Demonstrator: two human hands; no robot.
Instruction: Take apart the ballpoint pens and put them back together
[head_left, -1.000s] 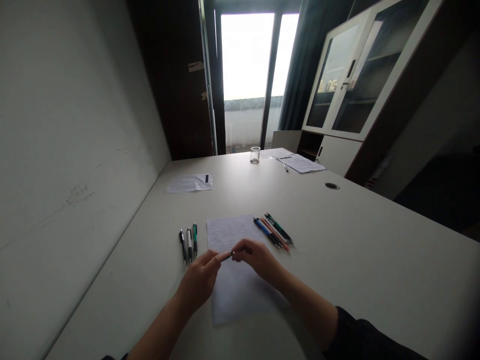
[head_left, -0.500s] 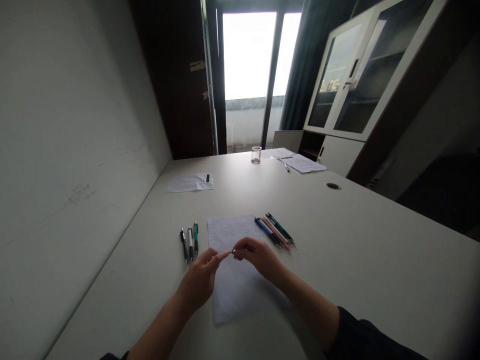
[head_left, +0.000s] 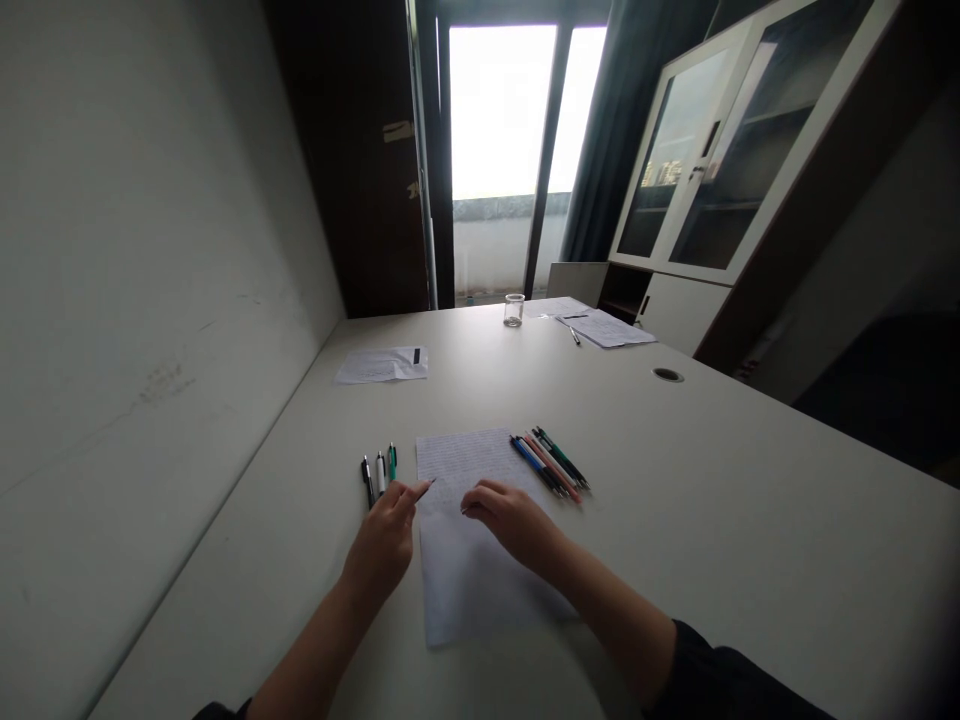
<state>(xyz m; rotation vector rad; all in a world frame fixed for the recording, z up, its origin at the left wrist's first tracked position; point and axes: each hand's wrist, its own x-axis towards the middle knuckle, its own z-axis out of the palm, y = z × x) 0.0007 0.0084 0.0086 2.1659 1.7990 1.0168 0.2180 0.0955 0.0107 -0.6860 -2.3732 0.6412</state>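
Observation:
My left hand (head_left: 386, 530) is closed in a pinch above the paper's left edge. From its fingertips sticks out a thin dark pointed piece (head_left: 428, 488), perhaps part of a pen; the rest is hidden by the fingers. My right hand (head_left: 504, 510) is over the middle of the paper, thumb and fingers pressed together, with a tiny light bit at the tips too small to name. Under both hands lies a lined, written sheet of paper (head_left: 457, 590). Close behind my left hand are a black pen (head_left: 367, 480), a white pen (head_left: 381, 472) and a green pen (head_left: 393, 462).
To the right of the sheet lies a group of several pens (head_left: 551, 465). Farther back on the white table (head_left: 720, 520) are a paper in a sleeve (head_left: 382, 366), a glass (head_left: 514, 310), stacked papers (head_left: 607, 327) and a pen (head_left: 574, 336). A cable hole (head_left: 668, 375) is at the right.
My hands have come apart from where their fingertips met. The left moved left and slightly away from me with the dark pointed piece; the right stayed nearly in place.

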